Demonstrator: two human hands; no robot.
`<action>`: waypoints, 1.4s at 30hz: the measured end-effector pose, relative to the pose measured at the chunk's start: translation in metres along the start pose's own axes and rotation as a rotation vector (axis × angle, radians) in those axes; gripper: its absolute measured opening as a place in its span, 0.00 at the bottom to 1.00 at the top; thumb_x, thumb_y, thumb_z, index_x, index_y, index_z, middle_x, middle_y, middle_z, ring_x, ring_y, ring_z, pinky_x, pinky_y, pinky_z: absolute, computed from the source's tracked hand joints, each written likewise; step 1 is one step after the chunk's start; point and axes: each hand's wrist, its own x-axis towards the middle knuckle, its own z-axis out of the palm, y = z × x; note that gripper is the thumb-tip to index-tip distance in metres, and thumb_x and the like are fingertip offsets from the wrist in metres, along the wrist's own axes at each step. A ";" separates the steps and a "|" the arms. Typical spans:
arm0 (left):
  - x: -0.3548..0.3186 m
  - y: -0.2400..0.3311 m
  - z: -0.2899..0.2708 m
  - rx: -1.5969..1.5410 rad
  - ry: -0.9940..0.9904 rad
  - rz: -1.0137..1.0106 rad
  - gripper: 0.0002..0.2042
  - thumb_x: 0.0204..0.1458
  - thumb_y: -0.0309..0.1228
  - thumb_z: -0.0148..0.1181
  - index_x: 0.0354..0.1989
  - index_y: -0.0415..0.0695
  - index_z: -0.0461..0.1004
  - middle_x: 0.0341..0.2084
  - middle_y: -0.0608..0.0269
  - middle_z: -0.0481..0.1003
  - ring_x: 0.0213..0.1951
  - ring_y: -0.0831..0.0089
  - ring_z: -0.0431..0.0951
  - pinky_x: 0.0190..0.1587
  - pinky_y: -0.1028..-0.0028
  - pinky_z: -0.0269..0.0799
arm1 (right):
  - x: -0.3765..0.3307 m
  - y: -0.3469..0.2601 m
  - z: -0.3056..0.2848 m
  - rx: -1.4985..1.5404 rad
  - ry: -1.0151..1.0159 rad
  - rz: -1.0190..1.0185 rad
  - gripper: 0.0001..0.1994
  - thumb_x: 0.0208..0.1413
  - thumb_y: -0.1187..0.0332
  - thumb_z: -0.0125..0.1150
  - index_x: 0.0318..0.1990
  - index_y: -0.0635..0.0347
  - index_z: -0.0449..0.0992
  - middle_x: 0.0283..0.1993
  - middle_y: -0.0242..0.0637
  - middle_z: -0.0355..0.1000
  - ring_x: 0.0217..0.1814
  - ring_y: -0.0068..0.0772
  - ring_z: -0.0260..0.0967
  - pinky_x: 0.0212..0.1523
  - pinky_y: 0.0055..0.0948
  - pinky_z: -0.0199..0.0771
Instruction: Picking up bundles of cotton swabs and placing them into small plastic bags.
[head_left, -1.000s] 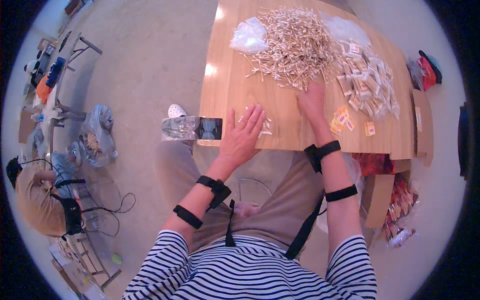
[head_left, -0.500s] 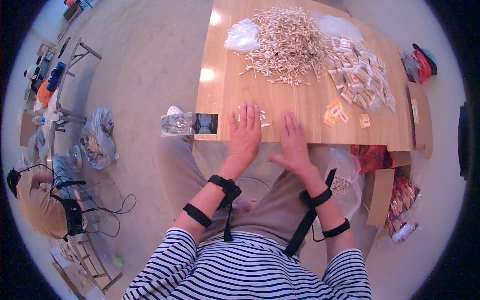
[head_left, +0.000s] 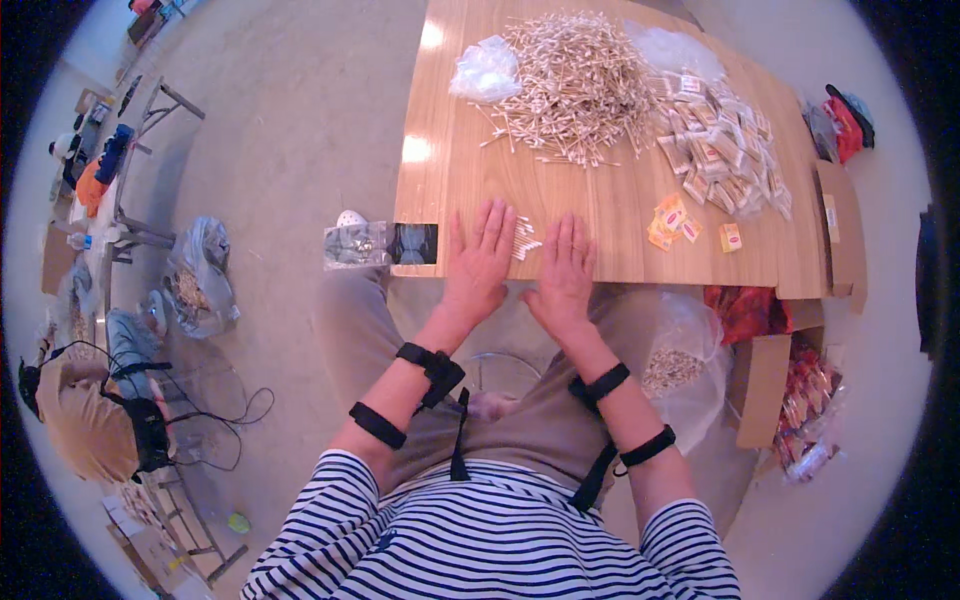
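A small bunch of swabs (head_left: pixel 523 238) is lying near the front edge of the counter (head_left: pixel 440 170), just between the two hands. The left hand (head_left: pixel 480 265) is resting flat, fingers spread, its fingertips touching the bunch on the left side; the right hand (head_left: pixel 563 272) is lying flat just to the right of it, fingers together. Neither hand is gripping anything: both palms are down and open on the wood.

From where I'm standing, the person seems to be gathering and squaring up a counted bunch, having drawn it apart from the big heap (head_left: pixel 580 85) farther back. The next move, I'd judge, calls for closing the hands in on the bunch and pinching it so the sticks are staying parallel, since loose ones could roll away.

To the right of the heap, a pile of filled packets (head_left: pixel 720 150) is sitting, with a few orange labels (head_left: pixel 672 218) nearer the edge. A clear bag (head_left: pixel 485 70) is lying left of the heap. Off to the left, another person (head_left: pixel 85 420) is crouching on the floor.
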 end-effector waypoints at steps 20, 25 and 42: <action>-0.013 -0.013 0.006 0.081 0.046 -0.091 0.50 0.39 0.35 0.71 0.73 0.38 0.50 0.73 0.50 0.50 0.75 0.55 0.46 0.72 0.40 0.34 | 0.022 -0.032 0.021 0.013 0.091 -0.210 0.44 0.45 0.73 0.64 0.72 0.65 0.52 0.77 0.49 0.46 0.81 0.48 0.38 0.77 0.51 0.38; -0.020 -0.039 -0.027 0.030 -0.078 -0.163 0.63 0.26 0.42 0.81 0.73 0.38 0.47 0.74 0.50 0.48 0.76 0.56 0.44 0.72 0.39 0.31 | 0.023 -0.035 0.020 0.005 0.070 -0.184 0.48 0.40 0.72 0.69 0.72 0.66 0.52 0.77 0.49 0.47 0.81 0.49 0.38 0.77 0.51 0.39; -0.020 -0.044 -0.018 0.103 -0.076 -0.131 0.61 0.25 0.42 0.80 0.72 0.37 0.51 0.74 0.52 0.49 0.76 0.58 0.45 0.72 0.39 0.34 | 0.037 -0.042 0.017 0.156 0.072 -0.369 0.46 0.38 0.72 0.70 0.69 0.69 0.55 0.76 0.54 0.48 0.80 0.59 0.39 0.77 0.51 0.41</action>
